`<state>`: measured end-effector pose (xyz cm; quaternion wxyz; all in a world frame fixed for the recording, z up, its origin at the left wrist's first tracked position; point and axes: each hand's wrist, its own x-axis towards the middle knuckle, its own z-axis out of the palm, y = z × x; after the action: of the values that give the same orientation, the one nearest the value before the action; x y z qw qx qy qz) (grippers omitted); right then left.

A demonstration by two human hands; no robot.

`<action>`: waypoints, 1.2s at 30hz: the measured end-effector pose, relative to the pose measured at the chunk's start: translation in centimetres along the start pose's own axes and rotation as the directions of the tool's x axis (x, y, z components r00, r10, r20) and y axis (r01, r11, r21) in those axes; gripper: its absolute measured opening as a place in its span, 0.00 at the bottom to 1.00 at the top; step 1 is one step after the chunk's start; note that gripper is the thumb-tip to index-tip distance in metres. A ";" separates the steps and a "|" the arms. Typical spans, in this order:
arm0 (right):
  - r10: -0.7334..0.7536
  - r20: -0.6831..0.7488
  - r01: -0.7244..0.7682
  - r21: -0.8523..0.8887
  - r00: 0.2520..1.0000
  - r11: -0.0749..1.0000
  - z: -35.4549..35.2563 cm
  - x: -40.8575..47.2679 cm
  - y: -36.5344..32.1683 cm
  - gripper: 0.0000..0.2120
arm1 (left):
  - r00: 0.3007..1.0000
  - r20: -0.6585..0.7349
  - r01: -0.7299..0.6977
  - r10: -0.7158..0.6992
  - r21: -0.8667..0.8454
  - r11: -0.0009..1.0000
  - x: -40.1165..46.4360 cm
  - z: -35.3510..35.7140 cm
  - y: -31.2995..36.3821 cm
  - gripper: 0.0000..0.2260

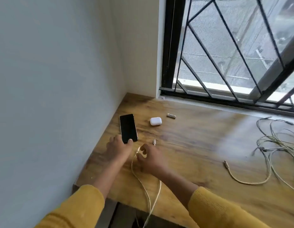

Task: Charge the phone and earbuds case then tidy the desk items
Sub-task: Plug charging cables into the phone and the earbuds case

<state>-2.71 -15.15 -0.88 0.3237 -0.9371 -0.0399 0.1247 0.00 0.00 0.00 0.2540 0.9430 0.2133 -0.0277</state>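
A black phone (127, 127) lies face up on the wooden desk (200, 145) near the left wall. My left hand (119, 149) grips its near end, fingers at the left edge and thumb on the bottom corner. My right hand (151, 159) hovers just right of it with fingers curled beside a white cable (139, 176), whose plug tip (138, 149) sits between the two hands; contact is unclear. A second white plug (154, 142) lies beyond my right hand. The white earbuds case (155, 121) rests shut behind it.
A small pale cylindrical item (171, 115) lies beyond the case. A tangle of pale cables (274, 145) spreads at the right, one loose plug end (225, 163) pointing left. A barred window (233, 55) backs the desk; a wall bounds its left edge.
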 end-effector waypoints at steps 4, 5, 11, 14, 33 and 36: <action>0.101 -0.077 -0.102 -0.007 0.992 0.995 0.0 0.7 -1.3 0.14 | 0.997 0.070 0.030 -0.036 0.088 0.996 2.3 0.3 0.5 0.30; 0.125 -0.096 -0.128 -0.026 0.988 0.992 0.2 0.9 -1.5 0.14 | 0.996 0.075 0.029 -0.038 0.113 0.993 2.7 0.5 0.7 0.32; 0.253 -0.080 -0.262 -0.133 0.964 0.956 1.8 1.8 -2.7 0.17 | 0.996 0.085 -0.026 0.010 0.191 0.981 5.2 1.5 1.5 0.42; 0.276 -0.025 -0.276 -0.149 0.961 0.949 2.1 2.1 -3.1 0.14 | 0.989 0.141 -0.004 -0.033 0.254 0.967 6.3 1.8 2.2 0.49; 0.350 0.223 -0.405 0.663 0.910 0.629 2.6 2.1 -1.6 0.10 | 0.956 0.226 0.202 -0.188 -0.041 0.979 8.4 1.1 3.0 0.44; 0.318 0.235 -0.376 0.766 0.919 0.522 1.4 1.6 -1.8 0.08 | 0.934 0.279 0.304 -0.224 -0.289 0.908 7.5 0.9 3.1 0.39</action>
<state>-1.53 -12.67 -1.21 0.6746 -0.6761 0.1970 0.2214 8.15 0.07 -0.58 0.4247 0.8394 0.3091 -0.1398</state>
